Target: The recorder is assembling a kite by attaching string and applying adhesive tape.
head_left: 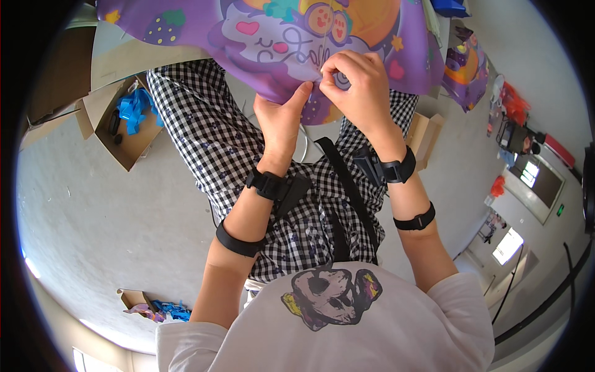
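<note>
A glossy purple printed sheet (266, 40) with hearts, stars and fruit shapes spreads over the top of the view and hangs over my knees. My left hand (280, 121) grips its near edge, thumb on top and the other fingers hidden under it. Just to the right, my right hand (359, 84) is closed in a pinch at the sheet, close to the left thumb. A thin pale line runs down the sheet to this pinch. What exactly lies between the right fingertips is too small to make out.
Open cardboard boxes stand on the floor, one with blue strips (133, 111) on the left, another with blue and purple pieces (167, 310) lower left. A similar purple printed piece (465, 71) hangs at the right. A cardboard box (426, 139) is beside my right knee.
</note>
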